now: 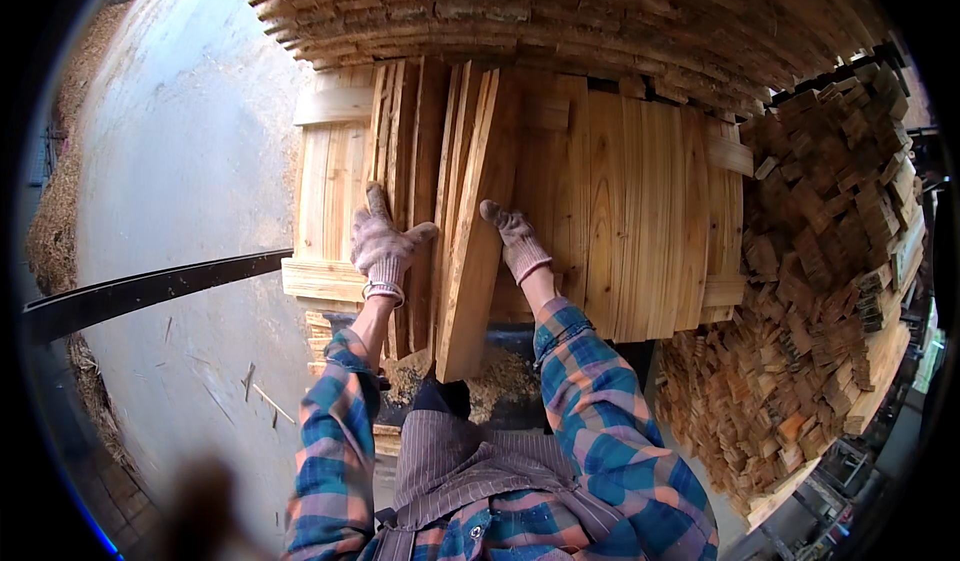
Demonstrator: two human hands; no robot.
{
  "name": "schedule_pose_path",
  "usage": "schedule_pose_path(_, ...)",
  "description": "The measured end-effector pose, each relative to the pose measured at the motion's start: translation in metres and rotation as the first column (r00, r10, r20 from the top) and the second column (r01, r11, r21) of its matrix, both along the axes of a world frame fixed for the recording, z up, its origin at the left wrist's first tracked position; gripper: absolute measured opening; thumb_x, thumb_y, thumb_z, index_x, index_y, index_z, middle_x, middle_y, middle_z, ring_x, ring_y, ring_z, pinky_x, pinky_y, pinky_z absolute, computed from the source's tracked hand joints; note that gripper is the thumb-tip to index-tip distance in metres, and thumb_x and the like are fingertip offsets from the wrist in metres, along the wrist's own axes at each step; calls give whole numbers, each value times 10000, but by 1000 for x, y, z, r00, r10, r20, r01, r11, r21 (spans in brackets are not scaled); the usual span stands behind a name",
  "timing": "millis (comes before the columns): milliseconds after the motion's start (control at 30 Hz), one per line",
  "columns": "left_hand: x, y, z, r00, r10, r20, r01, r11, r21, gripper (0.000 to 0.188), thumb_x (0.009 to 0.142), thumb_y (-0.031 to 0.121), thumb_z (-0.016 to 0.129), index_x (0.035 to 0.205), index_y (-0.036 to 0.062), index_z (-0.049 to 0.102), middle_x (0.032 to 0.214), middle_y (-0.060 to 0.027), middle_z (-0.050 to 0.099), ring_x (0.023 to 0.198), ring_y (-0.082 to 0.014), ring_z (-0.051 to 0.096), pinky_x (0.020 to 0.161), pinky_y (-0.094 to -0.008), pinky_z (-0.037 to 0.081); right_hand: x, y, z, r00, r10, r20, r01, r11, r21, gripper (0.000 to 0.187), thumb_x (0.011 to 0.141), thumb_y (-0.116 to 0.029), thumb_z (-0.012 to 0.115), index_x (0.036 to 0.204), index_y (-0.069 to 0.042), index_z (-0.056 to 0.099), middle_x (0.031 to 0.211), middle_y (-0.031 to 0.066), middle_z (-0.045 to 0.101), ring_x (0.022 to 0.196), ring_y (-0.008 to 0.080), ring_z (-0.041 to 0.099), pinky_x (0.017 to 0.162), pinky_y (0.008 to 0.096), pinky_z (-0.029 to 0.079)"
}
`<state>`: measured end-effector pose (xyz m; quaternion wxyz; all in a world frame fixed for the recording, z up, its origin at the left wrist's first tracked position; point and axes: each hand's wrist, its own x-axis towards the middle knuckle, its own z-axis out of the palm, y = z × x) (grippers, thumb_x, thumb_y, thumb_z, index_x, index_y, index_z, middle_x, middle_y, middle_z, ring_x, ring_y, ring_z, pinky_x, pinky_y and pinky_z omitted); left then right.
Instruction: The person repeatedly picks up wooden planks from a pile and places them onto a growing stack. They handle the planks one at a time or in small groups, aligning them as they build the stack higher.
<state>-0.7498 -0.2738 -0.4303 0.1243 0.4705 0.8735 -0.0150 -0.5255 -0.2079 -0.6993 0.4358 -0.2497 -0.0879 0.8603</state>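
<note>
My left hand (384, 246), in a dusty knitted glove, lies over the left group of wooden boards (402, 141) standing on edge. One finger stretches forward and the thumb spreads to the right. My right hand (517, 241), gloved too, is at a thick wooden board (468, 251) that leans to the right, its near end jutting toward me. The thumb reaches the board's upper edge; the other fingers are largely hidden. A narrow gap separates the two groups of upright boards. Beneath them lie flat, pale planks (640, 211).
Beyond the planks rises a tall stack of rough-edged boards (520, 16). At the right is a large pile of stacked wood ends (800, 261). A black rail (165, 286) crosses the grey floor (190, 161) on the left. Sawdust (500, 386) lies near my apron.
</note>
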Motion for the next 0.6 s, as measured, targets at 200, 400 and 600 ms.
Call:
schedule_pose_path(200,-24,-27,-46,914,-49,-403,96,991,98,1229,558,869,562,1414,26,301,821,-102,583,598,-231,616,485,-346,497,-51,-20,69,910,56,410,4,990,-144,379,997,-184,331,899,0,648,949,105,700,787,129,631,775,202,472)
schedule_pose_path(400,-64,-67,-52,345,-262,-901,20,962,-272,800,895,665,384,1313,-15,432,612,-96,556,435,-186,546,357,-319,482,-52,-19,190,694,328,641,-370,926,-74,236,951,-168,515,966,-36,710,969,31,716,848,120,646,758,281,508)
schedule_pose_path(600,74,-45,-31,961,-235,-146,266,636,724,720,835,472,629,1413,113,392,1213,-142,523,847,-251,629,635,-278,555,95,-31,202,783,50,620,-180,972,150,369,827,-309,723,1030,-11,647,946,59,678,871,135,622,792,284,502)
